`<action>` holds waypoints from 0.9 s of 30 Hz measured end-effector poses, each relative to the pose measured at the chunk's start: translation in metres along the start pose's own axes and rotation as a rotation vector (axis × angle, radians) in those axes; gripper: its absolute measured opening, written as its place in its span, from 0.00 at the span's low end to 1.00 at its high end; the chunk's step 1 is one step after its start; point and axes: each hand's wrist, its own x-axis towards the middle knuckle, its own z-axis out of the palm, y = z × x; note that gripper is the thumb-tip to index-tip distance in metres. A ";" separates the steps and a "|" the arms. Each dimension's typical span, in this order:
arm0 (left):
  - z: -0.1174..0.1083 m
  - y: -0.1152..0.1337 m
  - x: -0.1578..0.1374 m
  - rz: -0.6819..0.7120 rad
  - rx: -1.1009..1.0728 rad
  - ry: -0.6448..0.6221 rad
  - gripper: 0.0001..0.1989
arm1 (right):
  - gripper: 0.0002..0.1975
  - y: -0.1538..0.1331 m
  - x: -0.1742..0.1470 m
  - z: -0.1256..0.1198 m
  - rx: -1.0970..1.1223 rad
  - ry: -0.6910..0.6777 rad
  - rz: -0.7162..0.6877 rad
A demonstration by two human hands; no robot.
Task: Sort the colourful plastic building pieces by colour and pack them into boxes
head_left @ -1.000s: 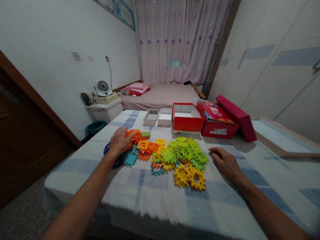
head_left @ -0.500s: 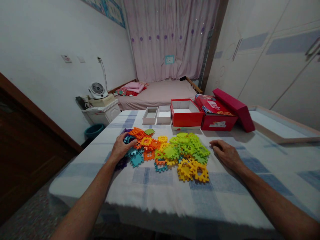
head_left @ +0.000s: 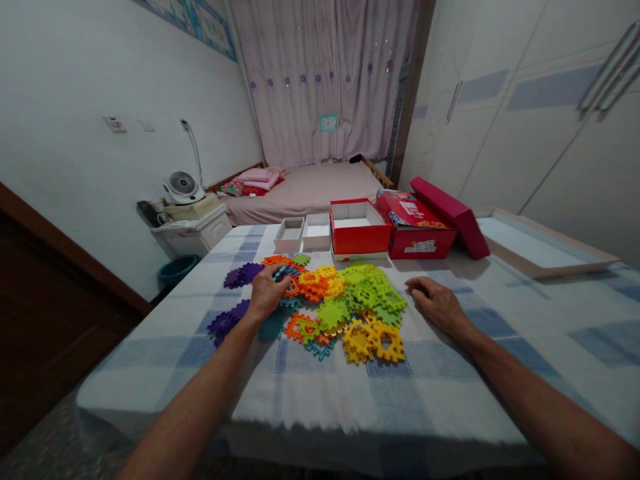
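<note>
A heap of notched, interlocking plastic pieces lies on the tablecloth, sorted loosely by colour. My left hand [head_left: 269, 292] is closed at the heap's left part, thumb and fingers around a blue notched piece [head_left: 287, 271]. Purple pieces [head_left: 243, 275] lie left of that hand, with more purple pieces [head_left: 226, 321] nearer me. Orange pieces [head_left: 314, 287] touch or lie close to its fingertips. Green pieces [head_left: 373, 290] and yellow pieces [head_left: 373, 340] form the right side. Just right of the green ones, my right hand [head_left: 440, 305] rests on the cloth, fingers loosely bent and holding nothing.
Behind the heap stand two small white boxes [head_left: 289, 241], an open red box [head_left: 361, 239] and a printed red box [head_left: 423, 243] with a red lid [head_left: 450, 213] leaning on it. A shallow tray [head_left: 543, 270] lies at the right. A bed [head_left: 320, 190] is beyond the table.
My left hand has moved right into the heap with a blue piece. Purple pieces now lie apart at the left, and the blue and orange pieces have shifted. My right hand stays in place.
</note>
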 end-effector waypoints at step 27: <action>-0.032 -0.037 0.075 -0.146 0.626 0.019 0.35 | 0.17 0.001 0.000 -0.001 -0.019 -0.045 0.008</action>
